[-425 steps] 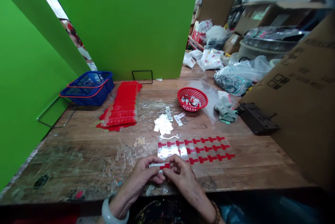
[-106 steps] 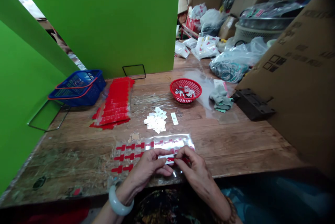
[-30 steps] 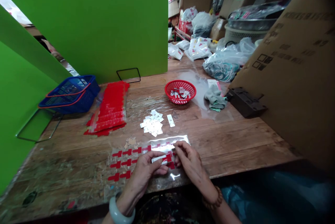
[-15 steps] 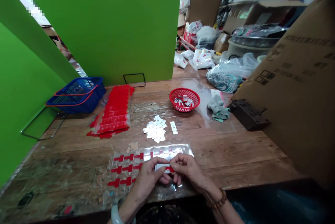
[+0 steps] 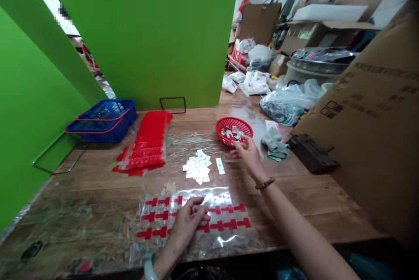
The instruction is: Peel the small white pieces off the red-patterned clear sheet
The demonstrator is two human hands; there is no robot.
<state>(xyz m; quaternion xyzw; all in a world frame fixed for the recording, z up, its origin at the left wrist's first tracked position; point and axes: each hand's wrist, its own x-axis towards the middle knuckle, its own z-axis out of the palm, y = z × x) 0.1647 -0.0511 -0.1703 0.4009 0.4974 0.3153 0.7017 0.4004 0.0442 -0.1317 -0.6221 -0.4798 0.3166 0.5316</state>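
Wooden tabletop (image 5: 310, 192) is carrying a clear sheet of red T-shaped stickers (image 5: 209, 219) at the near edge. Left hand (image 5: 190, 219) is resting on that sheet, fingers curled loosely; cannot tell if it is pinching anything. Right hand (image 5: 245, 151) is reaching out to the rim of the red basket (image 5: 234, 129) of finished pieces, fingers slack and half spread, nothing seen in them. Pile of small white tags (image 5: 198, 170) is lying between basket and sheet, one stray tag (image 5: 220, 165) just beside it. Doing it well probably means letting go right over the basket, not its rim, while the left hand is keeping the sheet flat.
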